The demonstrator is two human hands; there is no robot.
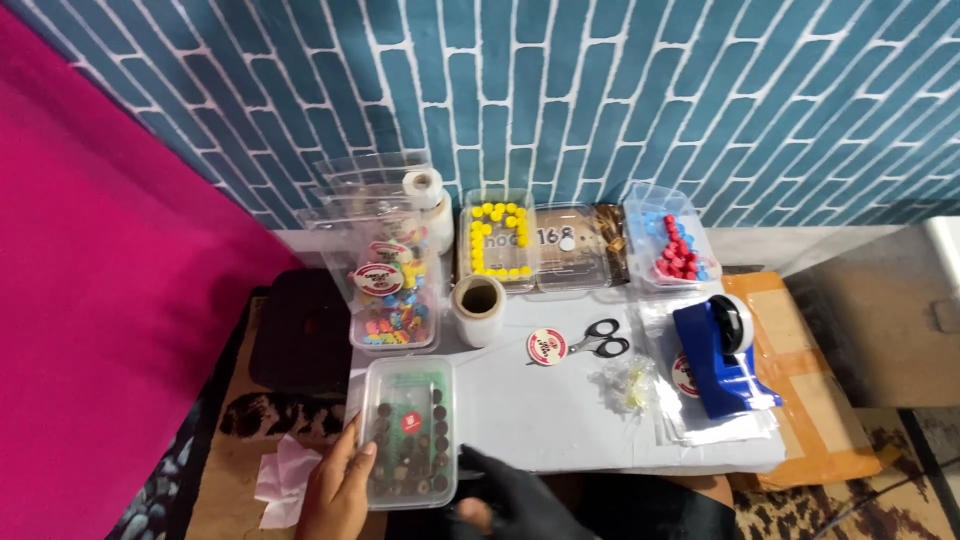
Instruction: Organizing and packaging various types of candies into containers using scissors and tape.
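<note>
Clear lidded box (408,432): rectangular plastic, holding dark round pieces and a green card with a red patch; sits at the near left corner of the tabletop (560,405), partly overhanging its front edge.

Left hand (337,492): rests against the box's near left side, fingers (358,458) together and laid along the wall and lid; a steadying hold rather than a full clamp.

Right hand (478,513): mostly hidden under a black sleeve (525,495) at the lower edge; whether its fingers are apart or together cannot be told.

Step in hand, as judged: the box is being steadied or drawn in. Lifting the lid would call for a second grip at the opposite edge.

Behind the box: a clear tub of mixed coloured pieces (394,318), then a roll of clear film (479,309).

Mid-tabletop: round red-and-white sticker (546,346), black scissors (603,339), crumpled clear wrap (628,385).

Right: blue tape dispenser (722,355) on flat clear bags.

Back row: tray with yellow caps (497,240), tub of red and blue caps (675,250).
</note>
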